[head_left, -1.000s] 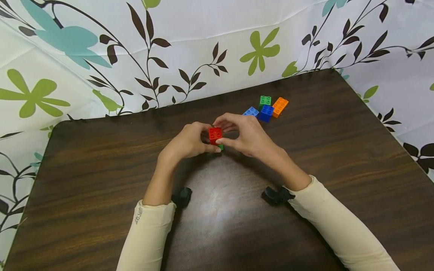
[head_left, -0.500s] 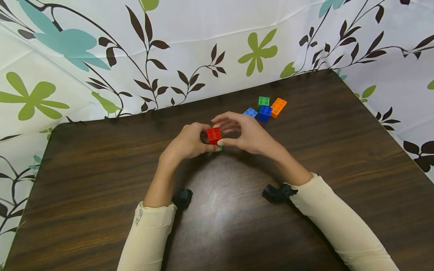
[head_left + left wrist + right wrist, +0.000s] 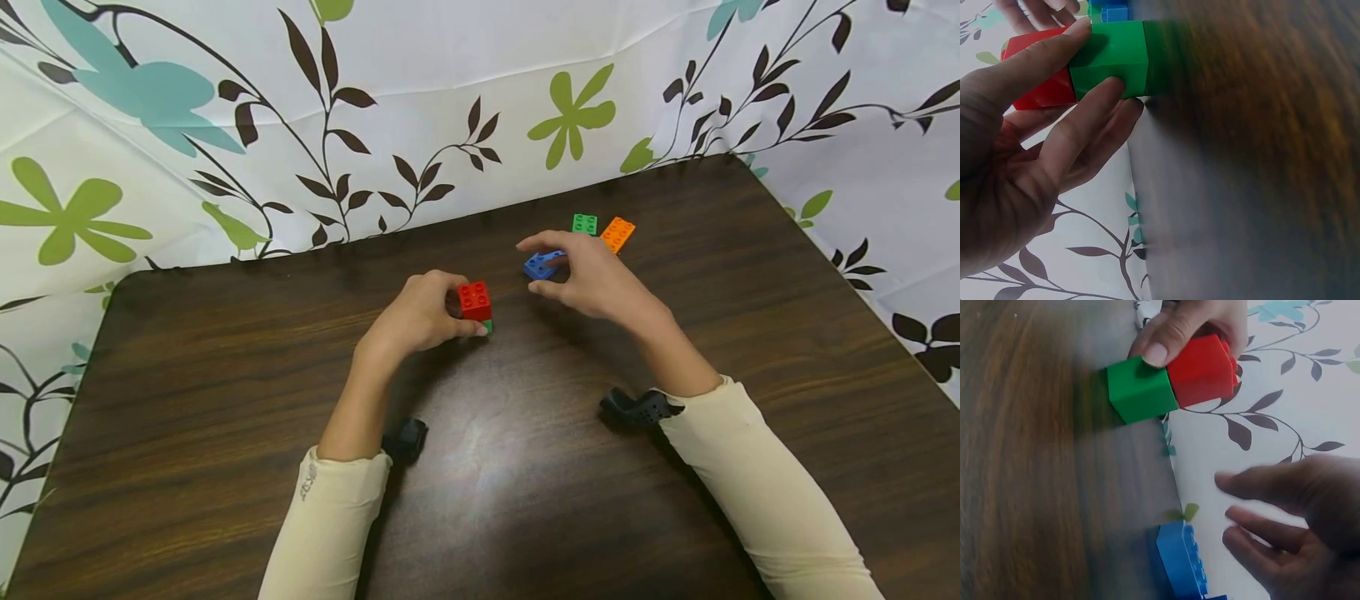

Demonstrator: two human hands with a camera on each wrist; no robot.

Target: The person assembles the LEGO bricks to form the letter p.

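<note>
the left hand (image 3: 420, 312) pinches a green brick (image 3: 1119, 53) on the table (image 3: 225, 375), a red brick (image 3: 475, 302) stacked on top; the right hand (image 3: 596, 271), fingers parted, hovers near a blue brick (image 3: 537, 267).

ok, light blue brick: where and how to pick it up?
Pinch the light blue brick by its long side walls, coming from above, probably at the end away from the dark blue brick. It lies flat with studs up, and the side showing in the right wrist view is plain.
</note>
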